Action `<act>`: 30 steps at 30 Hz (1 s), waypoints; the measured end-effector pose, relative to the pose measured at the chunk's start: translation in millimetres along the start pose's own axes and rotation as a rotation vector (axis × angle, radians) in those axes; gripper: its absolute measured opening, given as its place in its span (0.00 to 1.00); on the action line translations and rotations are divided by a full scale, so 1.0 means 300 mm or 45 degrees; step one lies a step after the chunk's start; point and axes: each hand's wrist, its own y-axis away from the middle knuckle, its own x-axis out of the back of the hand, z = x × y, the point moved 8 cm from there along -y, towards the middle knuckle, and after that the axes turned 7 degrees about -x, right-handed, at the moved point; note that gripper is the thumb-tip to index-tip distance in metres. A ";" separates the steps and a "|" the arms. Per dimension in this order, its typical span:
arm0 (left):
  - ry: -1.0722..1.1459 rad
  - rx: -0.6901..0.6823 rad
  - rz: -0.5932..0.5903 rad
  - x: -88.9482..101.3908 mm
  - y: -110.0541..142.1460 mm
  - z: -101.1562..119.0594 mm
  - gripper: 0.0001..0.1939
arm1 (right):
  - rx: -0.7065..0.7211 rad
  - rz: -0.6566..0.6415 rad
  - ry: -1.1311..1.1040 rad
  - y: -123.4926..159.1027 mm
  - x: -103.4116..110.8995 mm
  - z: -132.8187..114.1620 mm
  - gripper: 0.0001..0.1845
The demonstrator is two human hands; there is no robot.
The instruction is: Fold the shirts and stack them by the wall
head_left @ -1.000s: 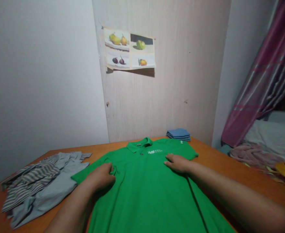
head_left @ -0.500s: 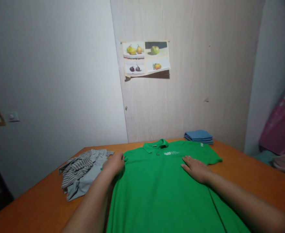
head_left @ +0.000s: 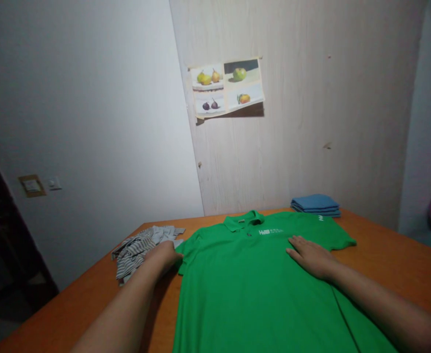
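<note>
A green polo shirt (head_left: 245, 289) lies spread on the orange table, its collar away from me and white lettering on the chest. At its left sleeve edge is my left hand (head_left: 166, 256), fingers closed on the cloth; the fingertips are partly hidden. My right hand (head_left: 311, 256) rests flat on the chest below the lettering, with its fingers stretched out and holding nothing. The right sleeve extends past that hand over the table.
Beyond my left hand lies a crumpled grey and striped garment (head_left: 134, 252). A folded blue cloth stack (head_left: 315, 203) sits at the table's far edge. The orange table (head_left: 72, 314) meets a wall carrying a fruit picture (head_left: 226, 88).
The view has swung left. My left hand has moved outward from the shirt's shoulder area to the sleeve edge, and the bunched cloth there is flatter. My right hand has stayed on the chest.
</note>
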 end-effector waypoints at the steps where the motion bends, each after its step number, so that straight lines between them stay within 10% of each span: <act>1: 0.005 0.002 -0.006 -0.020 0.003 0.005 0.13 | -0.002 -0.003 0.004 0.001 0.001 -0.001 0.39; 5: 0.033 0.027 0.037 -0.024 -0.013 0.005 0.08 | 0.000 -0.005 0.004 0.003 0.005 -0.006 0.39; 14: -0.014 0.287 0.442 0.245 0.004 -0.051 0.28 | 0.005 0.005 -0.002 0.004 0.001 -0.008 0.38; 22: -0.028 -0.326 0.152 -0.099 0.132 0.403 0.29 | 0.000 -0.015 0.002 0.012 0.013 -0.018 0.38; 30: -0.072 -0.298 -0.139 -0.316 0.118 0.349 0.51 | -0.048 -0.067 0.023 0.008 0.007 -0.021 0.39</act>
